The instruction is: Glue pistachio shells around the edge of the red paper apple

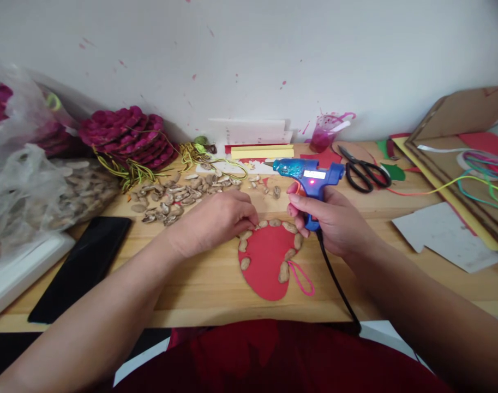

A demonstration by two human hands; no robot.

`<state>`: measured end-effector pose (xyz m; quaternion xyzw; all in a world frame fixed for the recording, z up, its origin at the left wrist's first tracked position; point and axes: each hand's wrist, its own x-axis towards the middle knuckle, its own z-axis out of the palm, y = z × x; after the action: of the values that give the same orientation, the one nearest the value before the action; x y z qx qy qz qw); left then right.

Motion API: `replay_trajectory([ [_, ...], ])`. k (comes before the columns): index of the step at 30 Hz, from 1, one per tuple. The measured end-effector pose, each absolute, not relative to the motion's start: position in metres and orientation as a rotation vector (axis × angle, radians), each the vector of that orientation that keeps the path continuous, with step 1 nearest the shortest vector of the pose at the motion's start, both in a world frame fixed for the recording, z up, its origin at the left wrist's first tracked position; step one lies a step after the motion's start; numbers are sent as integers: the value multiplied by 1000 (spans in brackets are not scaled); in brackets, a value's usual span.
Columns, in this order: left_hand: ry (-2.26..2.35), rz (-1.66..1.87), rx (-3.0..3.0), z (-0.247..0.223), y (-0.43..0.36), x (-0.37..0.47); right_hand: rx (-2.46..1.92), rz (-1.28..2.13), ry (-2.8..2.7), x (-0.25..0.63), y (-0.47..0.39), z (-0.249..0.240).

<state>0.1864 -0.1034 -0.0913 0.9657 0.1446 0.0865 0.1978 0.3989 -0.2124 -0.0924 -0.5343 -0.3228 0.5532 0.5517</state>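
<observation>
My right hand (333,221) is wrapped round the handle of a blue hot glue gun (310,176), whose nozzle points left above the table. A red light glows on its side. Below it lies a red heart-shaped piece (267,262) with peanut shells (284,271) along its upper rim and sides, and a pink cord loop (301,279) at its right. At the heart's upper left edge, my left hand (228,218) has its fingers pinched together, pressing down by the shells. What lies between those fingertips is hidden.
Loose peanut shells (179,194) spread behind my left hand. A phone (81,267) and a plastic bag of shells (72,188) lie left; stacked magenta pieces (128,136) stand behind. Black-handled scissors (363,172), a stained cup (324,134) and cardboard (457,117) are at the right. A black cable (339,289) hangs from the glue gun.
</observation>
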Motion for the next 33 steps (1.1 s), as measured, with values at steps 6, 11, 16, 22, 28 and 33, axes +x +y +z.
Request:
replay_trajectory([
  [6,361,232,2670,-93,-105,187,-1271,1310,-761,399,-213,-91],
  [11,372,271,2696,-90,-102,185,-1259,1316,-769,399,-214,-91],
  [16,359,399,2756,-87,-100,181,-1265,1312,-764,399,-213,-91],
  [22,345,325,2728,-85,-103,182,-1273,1307,-769,398,-214,-90],
  [28,366,250,2700,-86,-106,184,-1274,1310,-768,398,-213,-90],
  [33,339,228,2675,-92,-105,186,-1282,1309,-758,396,-214,-88],
])
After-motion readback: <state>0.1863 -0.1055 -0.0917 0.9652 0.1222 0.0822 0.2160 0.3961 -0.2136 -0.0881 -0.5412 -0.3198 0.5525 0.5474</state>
